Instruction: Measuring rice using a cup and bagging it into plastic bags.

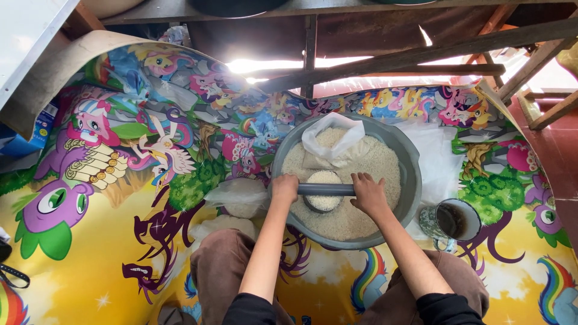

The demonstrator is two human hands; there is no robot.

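A: Where was the left hand [284, 188]?

B: It was closed around one end of a grey rod [325, 189], at the near-left rim of the grey basin [409, 180].

A: And the right hand [368, 194]?

B: Its fingers were curled over the rod's other end. The rod lay flat across the mouth of a small round measuring cup [324, 191], which was full of white rice and stood in the rice [373, 162] inside the basin.

A: What else was in the basin?

B: A white plastic bag [332, 139], open, at the far side.

A: Surroundings?

B: A filled clear bag [239, 197] lay just left of the basin on a cartoon-printed mat [96, 253]. A mug of dark liquid [453, 221] stood to the right.
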